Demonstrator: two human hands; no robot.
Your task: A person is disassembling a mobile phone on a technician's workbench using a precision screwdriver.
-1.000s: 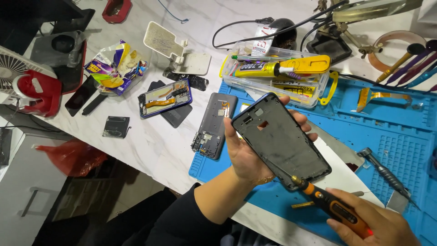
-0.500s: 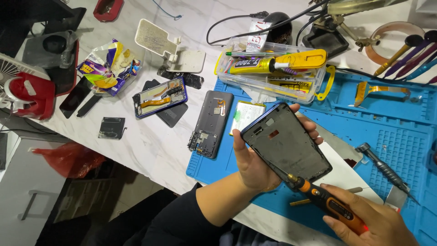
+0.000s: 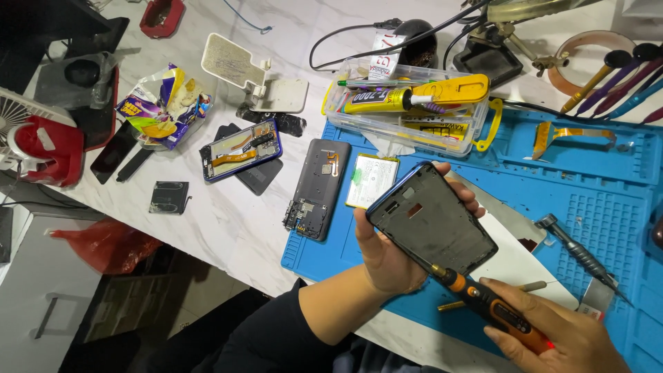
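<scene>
Screw work underway: left hand (image 3: 390,252) grips the dark phone frame (image 3: 431,221) tilted above the blue mat (image 3: 587,214), right hand (image 3: 566,338) clasps the orange screwdriver (image 3: 487,307), tip at the frame's lower edge; next likely needs steady, square seating.

Two hands – left (image 3: 387,255) and right (image 3: 566,338) – one phone frame (image 3: 431,221), one orange screwdriver (image 3: 490,311), one battery (image 3: 371,181), one blue mat (image 3: 594,207), one clear plastic box (image 3: 407,128).
</scene>
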